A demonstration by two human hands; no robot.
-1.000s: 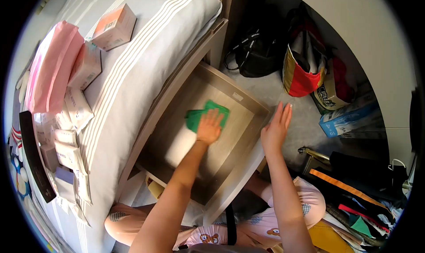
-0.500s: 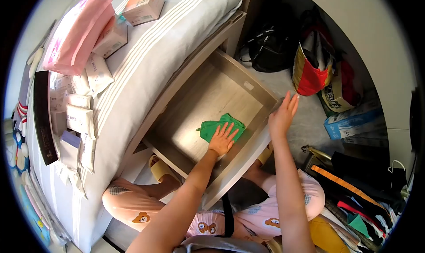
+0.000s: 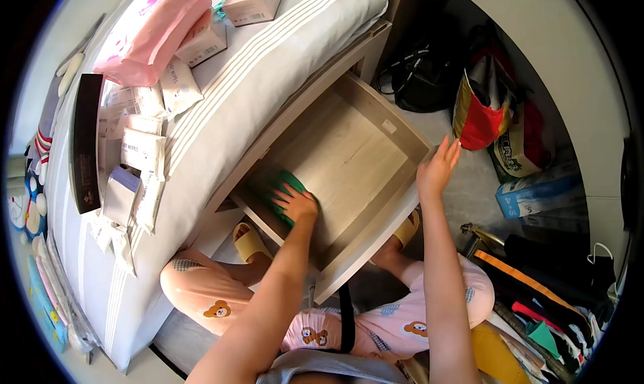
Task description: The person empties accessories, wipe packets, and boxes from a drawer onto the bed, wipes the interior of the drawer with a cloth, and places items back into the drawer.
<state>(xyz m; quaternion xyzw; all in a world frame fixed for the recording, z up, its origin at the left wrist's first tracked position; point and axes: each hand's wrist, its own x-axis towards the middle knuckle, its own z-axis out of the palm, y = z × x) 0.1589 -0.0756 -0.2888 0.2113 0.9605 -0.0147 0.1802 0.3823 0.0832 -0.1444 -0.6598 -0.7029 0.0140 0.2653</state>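
Observation:
A pulled-out wooden drawer (image 3: 362,161) with a pale wood-grain bottom sits in front of me. My left hand (image 3: 295,205) lies flat with fingers spread on a green cloth (image 3: 286,183), pressing it to the drawer bottom near the left wall. Part of the cloth is hidden under the fingers. At the drawer's right front corner, my right hand (image 3: 437,172) rests against the top of the front panel with its fingers stretched out; it holds nothing that I can see.
On the bed (image 3: 235,109) at left lie a pink pack (image 3: 157,31), several white wipes packs (image 3: 143,150), small boxes (image 3: 252,3) and a dark long box (image 3: 86,142). Bags (image 3: 477,119) stand on the floor beyond the drawer. Clothes (image 3: 537,303) are piled at right.
My left hand has slid the green cloth leftward across the drawer bottom, from near the front to the left wall. My right hand stays at the corner. The view has shifted slightly.

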